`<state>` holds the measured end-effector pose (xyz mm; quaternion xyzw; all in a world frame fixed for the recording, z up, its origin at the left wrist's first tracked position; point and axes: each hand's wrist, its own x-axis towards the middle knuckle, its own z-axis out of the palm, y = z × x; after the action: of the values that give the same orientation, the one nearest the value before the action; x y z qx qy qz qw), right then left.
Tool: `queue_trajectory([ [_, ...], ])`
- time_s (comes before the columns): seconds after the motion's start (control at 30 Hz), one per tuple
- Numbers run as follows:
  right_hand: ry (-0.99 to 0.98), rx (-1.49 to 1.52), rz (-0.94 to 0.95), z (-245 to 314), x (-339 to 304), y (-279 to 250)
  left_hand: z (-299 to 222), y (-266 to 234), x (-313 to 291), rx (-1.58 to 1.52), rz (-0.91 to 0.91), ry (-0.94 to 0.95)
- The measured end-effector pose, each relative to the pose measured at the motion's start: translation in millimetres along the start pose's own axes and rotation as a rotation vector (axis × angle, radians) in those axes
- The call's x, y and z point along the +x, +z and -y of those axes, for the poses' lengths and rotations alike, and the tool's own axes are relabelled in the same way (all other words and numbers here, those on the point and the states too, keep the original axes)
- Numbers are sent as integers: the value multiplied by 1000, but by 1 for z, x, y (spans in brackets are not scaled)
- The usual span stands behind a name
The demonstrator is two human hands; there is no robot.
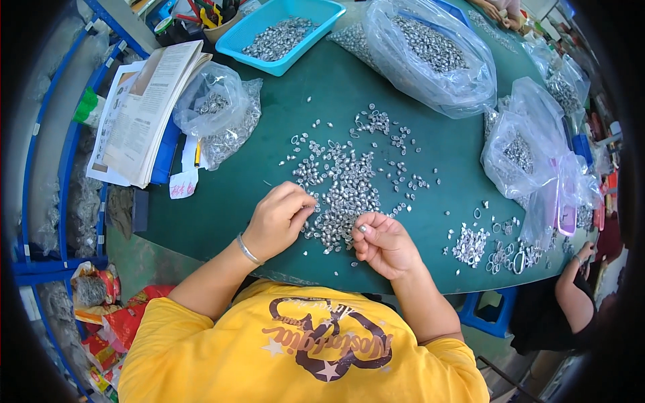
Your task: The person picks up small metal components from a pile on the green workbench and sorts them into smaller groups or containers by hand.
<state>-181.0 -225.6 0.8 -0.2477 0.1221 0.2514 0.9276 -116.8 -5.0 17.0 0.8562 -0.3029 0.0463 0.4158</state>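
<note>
At centre frame, both hands work a pile of small metal pieces [342, 195] spread flat on the bench [235, 195] for easy picking: left hand [279, 218] fingers pinched narrow at its edge, right hand [383, 242] fingers holding one piece.

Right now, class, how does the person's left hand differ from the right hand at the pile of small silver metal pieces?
The left hand wears a thin silver bracelet; the right hand has a bare wrist. The left hand's fingers rest on the pile of small silver metal pieces; the right hand is curled just off its edge, pinching one piece at its fingertips. Both lie over the green table, knuckles up.
</note>
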Motion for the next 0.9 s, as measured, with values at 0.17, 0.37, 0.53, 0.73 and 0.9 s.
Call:
queue_trajectory([
  [0.17,-106,-121,-27,-7,-4,-1,-4,-3,-13,39,82,10],
  [0.37,-705,-749,-197,0,0,26,1,0,-17,102,70,-9],
  [0.53,-1534,-1147,-272,109,42,64,7,-7,-15,23,114,-17],
  [0.73,-1639,-1782,-562,207,81,47,7,-9,-10,-17,132,-8],
  [0.9,-1126,-1985,-185,134,61,12,19,-18,7,-10,-78,34],
])
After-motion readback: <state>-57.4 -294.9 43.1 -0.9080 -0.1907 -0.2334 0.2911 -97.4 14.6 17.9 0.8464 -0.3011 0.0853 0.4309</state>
